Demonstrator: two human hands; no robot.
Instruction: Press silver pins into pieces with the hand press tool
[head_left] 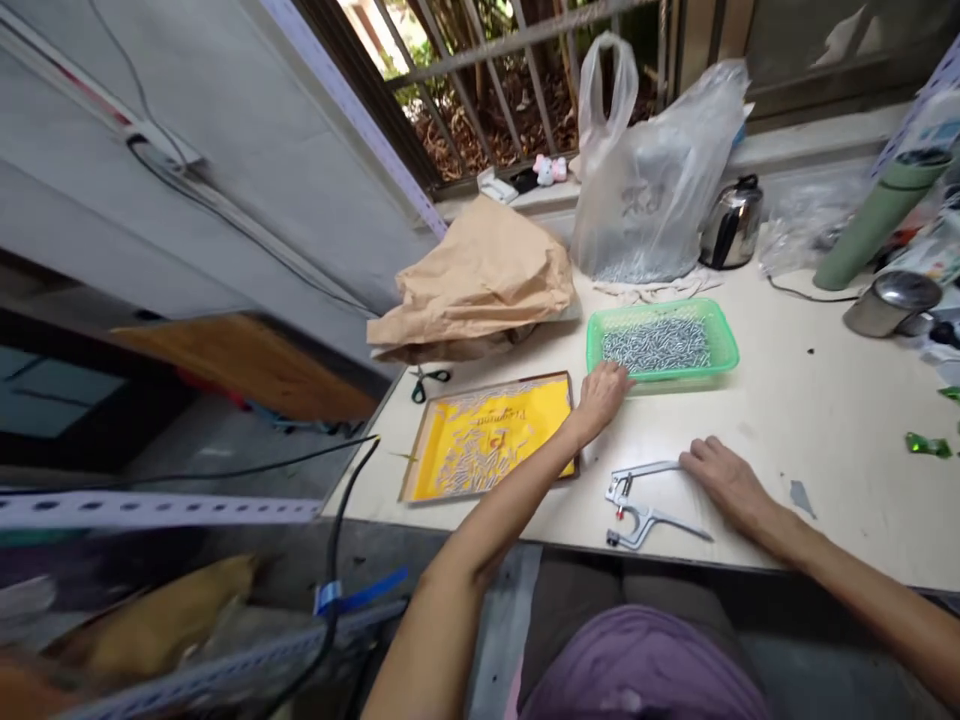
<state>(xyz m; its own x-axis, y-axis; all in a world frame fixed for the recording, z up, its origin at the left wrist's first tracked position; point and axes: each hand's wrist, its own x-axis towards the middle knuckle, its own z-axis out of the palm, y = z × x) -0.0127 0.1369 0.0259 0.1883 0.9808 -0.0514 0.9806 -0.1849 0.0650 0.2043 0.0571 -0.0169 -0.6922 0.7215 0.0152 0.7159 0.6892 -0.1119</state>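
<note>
My left hand (pixel 602 397) is at the near left corner of a green plastic basket (pixel 721 345), its fingers curled together by the rim. What those fingers hold, if anything, is hidden. Many small silvery metal pins (pixel 660 343) fill the basket. Lying on the table, grey hand pliers (pixel 643 517) have their handles spread and jaws to the left. Closed fingers of my right hand (pixel 724 478) rest on the end of the upper handle. Left of my left forearm is a shallow tray (pixel 412 470) with a yellow printed lining and many small pale pieces scattered on it.
Scissors (pixel 429 383) lie beyond the tray, near a brown paper bag (pixel 480 275). A clear plastic bag (pixel 645 190), a steel kettle (pixel 733 222) and a green bottle (pixel 877 225) stand at the back. A metal cup (pixel 892 300) and green scraps (pixel 927 445) are at right.
</note>
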